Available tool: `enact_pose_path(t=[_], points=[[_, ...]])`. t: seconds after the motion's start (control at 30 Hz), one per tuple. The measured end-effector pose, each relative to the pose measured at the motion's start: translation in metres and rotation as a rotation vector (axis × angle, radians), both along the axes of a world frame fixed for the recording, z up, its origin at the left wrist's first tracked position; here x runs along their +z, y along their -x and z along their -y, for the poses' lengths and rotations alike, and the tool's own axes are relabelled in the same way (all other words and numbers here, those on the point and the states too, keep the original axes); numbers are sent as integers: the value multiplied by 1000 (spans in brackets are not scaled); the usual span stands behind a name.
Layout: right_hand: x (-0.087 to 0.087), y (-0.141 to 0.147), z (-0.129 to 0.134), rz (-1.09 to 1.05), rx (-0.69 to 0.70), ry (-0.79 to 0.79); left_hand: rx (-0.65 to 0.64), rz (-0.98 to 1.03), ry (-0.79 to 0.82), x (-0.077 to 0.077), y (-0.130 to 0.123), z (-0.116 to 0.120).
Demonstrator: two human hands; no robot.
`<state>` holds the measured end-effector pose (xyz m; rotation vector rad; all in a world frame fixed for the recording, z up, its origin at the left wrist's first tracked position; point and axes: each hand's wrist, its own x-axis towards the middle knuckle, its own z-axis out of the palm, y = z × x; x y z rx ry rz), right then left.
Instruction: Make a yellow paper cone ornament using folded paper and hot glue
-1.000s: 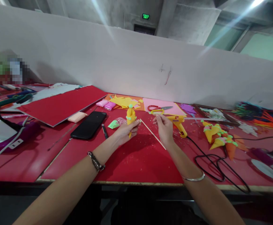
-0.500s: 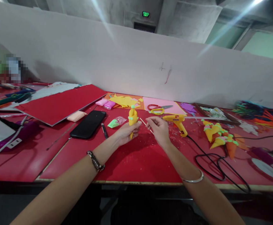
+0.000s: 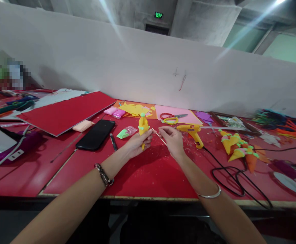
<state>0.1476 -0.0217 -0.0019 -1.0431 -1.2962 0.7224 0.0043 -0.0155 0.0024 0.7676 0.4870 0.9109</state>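
My left hand (image 3: 139, 144) is closed around a small yellow paper cone figure (image 3: 143, 127), held upright with its point down. Pale green balls sit on the figure's top and front. Between the fingertips of my right hand (image 3: 172, 138) is a thin wooden stick (image 3: 161, 137), slanted toward the figure; its upper end is close to my left fingertips, and I cannot tell whether it touches. Just right of that hand lies a yellow glue gun (image 3: 193, 133) with a black cord. Behind the hands rests an opened packet of green clay (image 3: 123, 134).
Left of my hands lie a black phone (image 3: 96, 135), a pen (image 3: 113, 142) and a large red board (image 3: 66, 113). Scissors (image 3: 174, 118) rest on pink paper at the back. Finished cone figures (image 3: 235, 144), a looping cord (image 3: 229, 178) and a purple power strip (image 3: 290, 171) occupy the right.
The cone figure in my left hand has shifted slightly left and tilted a little. The stick in my right hand has turned slightly, while both hands keep their hold.
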Motion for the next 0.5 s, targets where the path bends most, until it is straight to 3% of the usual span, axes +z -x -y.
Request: enact_pose_path(t=[0.17,0.37,0.5], points=[[-1,0,-1,-75,83,29,-19,0,-4,-4,0,-2],[2,1,1,27,-6,19,-67,30,-11,-5,0,-2],[4,3,2,11,6,-13,-78,35,24,-3,-1,1]])
